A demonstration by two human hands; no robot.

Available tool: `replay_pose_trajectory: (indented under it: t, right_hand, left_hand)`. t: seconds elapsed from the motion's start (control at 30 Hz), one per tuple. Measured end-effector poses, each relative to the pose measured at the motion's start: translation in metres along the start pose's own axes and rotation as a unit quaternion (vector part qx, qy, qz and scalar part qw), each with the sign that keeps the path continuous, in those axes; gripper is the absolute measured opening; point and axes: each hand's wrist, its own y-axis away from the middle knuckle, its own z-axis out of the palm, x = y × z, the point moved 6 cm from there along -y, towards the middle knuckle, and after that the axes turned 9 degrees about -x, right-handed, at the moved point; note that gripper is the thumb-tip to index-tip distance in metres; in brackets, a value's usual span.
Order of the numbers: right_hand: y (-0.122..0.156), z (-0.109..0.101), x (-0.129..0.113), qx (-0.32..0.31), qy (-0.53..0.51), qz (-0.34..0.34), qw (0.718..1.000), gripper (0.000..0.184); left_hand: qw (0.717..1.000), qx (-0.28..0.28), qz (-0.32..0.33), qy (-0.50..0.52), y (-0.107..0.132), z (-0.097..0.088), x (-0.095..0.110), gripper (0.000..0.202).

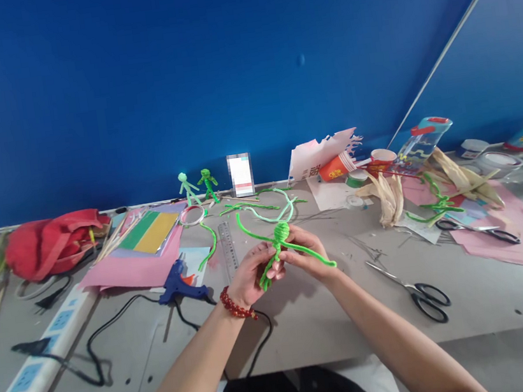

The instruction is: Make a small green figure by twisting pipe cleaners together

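Both of my hands hold a green pipe-cleaner figure (281, 240) above the grey table (306, 318). The figure has a round coiled head, two long arms spread left and right, and legs hanging down. My left hand (252, 274), with a red bead bracelet on the wrist, pinches the lower body and legs. My right hand (306, 251) grips the figure just under the head. Two finished figures, one pale green (186, 188) and one darker green (208, 184), stand at the back by the blue wall.
A blue glue gun (179, 285) with a black cord, a clear ruler (228, 249), a power strip (54, 342), pink and coloured paper (138, 247), a red bag (50, 243), loose green pipe cleaners (263, 208), two pairs of scissors (419, 294) (478, 228), paper cups (339, 165) and corn husks (387, 199).
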Motion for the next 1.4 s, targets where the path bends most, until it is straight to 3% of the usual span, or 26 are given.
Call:
replay_pose_trajectory:
  t: [0.13,0.3,0.57,0.83,1.03,1.27,1.4]
  right_hand:
    - [0.003,0.001,0.007,0.01,-0.04,0.023,0.999,0.021]
    - [0.005,0.002,0.005,0.034,0.027,0.043,0.998,0.024]
    - [0.002,0.004,-0.015,0.055,0.121,-0.03,0.991,0.019]
    - [0.007,0.001,-0.012,0.11,0.138,-0.026,0.984,0.023]
    - [0.009,0.001,-0.001,0.104,0.077,-0.002,0.992,0.021]
    - [0.015,0.007,0.021,0.111,0.01,0.06,0.992,0.019]
    - [0.016,0.007,0.022,0.127,-0.006,0.06,0.99,0.019]
  left_hand:
    - [1.0,0.01,0.004,-0.012,0.0,0.0,0.0,0.022]
    - [0.999,0.036,0.014,-0.027,-0.001,-0.002,0.0,0.023]
    - [0.997,0.062,0.037,-0.031,-0.001,-0.004,0.0,0.023]
    - [0.989,0.09,0.063,-0.101,-0.001,-0.003,0.001,0.024]
    - [0.95,0.134,0.153,-0.235,0.006,-0.001,0.012,0.02]
    - [0.891,0.154,0.194,-0.381,0.019,0.004,0.022,0.002]
    - [0.851,0.173,0.236,-0.436,0.027,0.009,0.03,0.013]
